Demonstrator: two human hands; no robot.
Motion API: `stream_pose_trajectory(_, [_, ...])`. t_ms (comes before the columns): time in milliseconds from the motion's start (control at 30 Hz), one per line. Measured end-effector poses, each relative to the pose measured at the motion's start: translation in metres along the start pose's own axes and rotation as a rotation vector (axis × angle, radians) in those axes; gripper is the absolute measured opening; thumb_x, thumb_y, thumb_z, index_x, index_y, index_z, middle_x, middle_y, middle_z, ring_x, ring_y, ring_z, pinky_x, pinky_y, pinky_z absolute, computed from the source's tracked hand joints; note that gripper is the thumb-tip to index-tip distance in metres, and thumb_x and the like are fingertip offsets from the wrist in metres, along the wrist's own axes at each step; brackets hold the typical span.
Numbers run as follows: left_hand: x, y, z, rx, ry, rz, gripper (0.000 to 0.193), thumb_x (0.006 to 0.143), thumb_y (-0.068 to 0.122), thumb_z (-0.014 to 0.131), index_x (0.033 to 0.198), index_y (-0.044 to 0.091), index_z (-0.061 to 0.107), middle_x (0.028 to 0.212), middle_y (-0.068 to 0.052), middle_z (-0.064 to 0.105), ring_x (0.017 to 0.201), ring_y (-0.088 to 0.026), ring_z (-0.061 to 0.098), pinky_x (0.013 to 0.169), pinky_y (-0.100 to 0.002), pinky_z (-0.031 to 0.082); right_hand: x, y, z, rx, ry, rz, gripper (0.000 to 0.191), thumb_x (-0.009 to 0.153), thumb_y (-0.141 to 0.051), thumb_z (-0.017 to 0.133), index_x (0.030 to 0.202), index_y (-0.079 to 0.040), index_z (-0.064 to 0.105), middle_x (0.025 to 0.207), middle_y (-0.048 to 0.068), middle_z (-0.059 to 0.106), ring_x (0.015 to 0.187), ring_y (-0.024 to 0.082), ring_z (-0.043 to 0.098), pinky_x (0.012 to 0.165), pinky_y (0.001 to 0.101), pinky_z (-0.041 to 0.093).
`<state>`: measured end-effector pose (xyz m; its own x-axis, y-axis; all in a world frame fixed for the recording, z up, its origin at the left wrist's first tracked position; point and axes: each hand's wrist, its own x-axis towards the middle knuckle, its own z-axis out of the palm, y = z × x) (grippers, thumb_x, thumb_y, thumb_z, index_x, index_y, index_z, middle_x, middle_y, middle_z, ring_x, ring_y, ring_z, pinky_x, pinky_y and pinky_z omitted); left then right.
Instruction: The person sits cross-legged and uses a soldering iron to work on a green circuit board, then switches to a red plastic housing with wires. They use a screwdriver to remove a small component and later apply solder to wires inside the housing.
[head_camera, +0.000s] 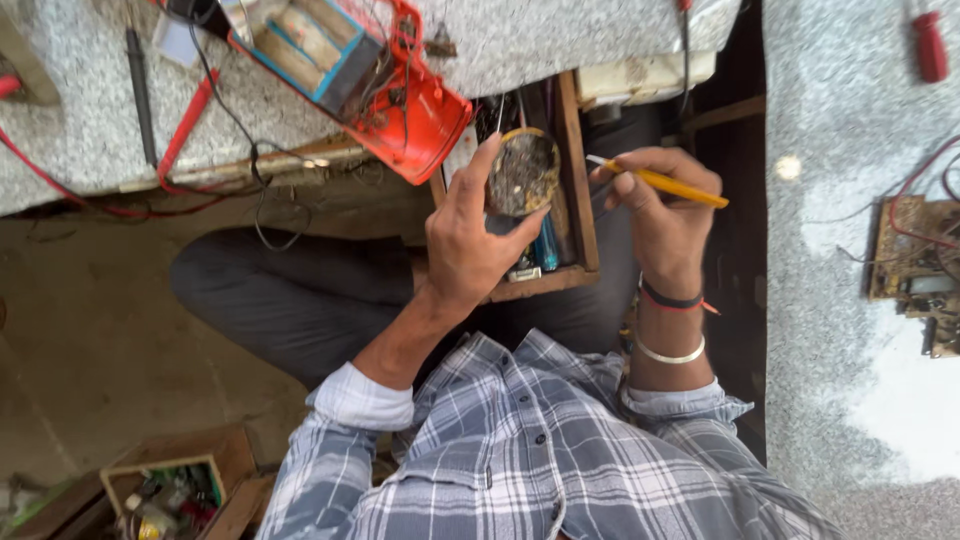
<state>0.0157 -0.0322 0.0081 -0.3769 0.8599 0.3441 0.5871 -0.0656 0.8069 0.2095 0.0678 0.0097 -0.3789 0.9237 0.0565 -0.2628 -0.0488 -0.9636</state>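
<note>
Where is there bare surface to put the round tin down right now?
Bare speckled counter lies right of the right hand, between the red screwdriver above and the circuit board at the right edge. Another bare strip runs right of the red device. The wooden drawer behind the left hand and round tin is crowded; so is the wired left counter.

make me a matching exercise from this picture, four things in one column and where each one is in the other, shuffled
Things:
1. round tin
2. yellow-handled tool
3. red screwdriver
4. circuit board

Places:
A. on the grey top at the right edge
B. in the left hand
C. at the upper right corner
D. in the right hand

Pairs: 1-B, 2-D, 3-C, 4-A
</note>
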Motion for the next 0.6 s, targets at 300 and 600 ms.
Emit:
stream_pose_trajectory(300, [0.015, 0.012, -0.005, -0.046, 0.007, 0.045, 0.091, 0.089, 0.015, 0.093, 0.16, 0.012, 0.036, 0.143, -0.009, 0.064, 0.115, -0.022, 0.073, 0.096, -0.028, 0.063, 0.009, -0.008, 0.005, -0.228, -0.097, -0.11, 0.021, 0.1, -0.008, 0.082, 0.114, 0.003, 0.07, 0.116, 0.016, 0.075, 0.1, 0.017, 0.073, 0.086, 0.0235, 0.059])
stream_pose_trajectory(600, [0.019, 0.01, -0.011, 0.021, 0.022, 0.121, 0.088, 0.092, 0.013, 0.093, 0.158, 0.008, 0.036, 0.156, -0.011, 0.052, 0.134, -0.023, 0.062, 0.111, -0.029, 0.058, 0.017, -0.007, 0.011, -0.34, -0.109, -0.21, 0.019, 0.105, -0.009, 0.083, 0.114, 0.002, 0.07, 0.111, 0.015, 0.076, 0.104, 0.018, 0.075, 0.092, 0.025, 0.06])
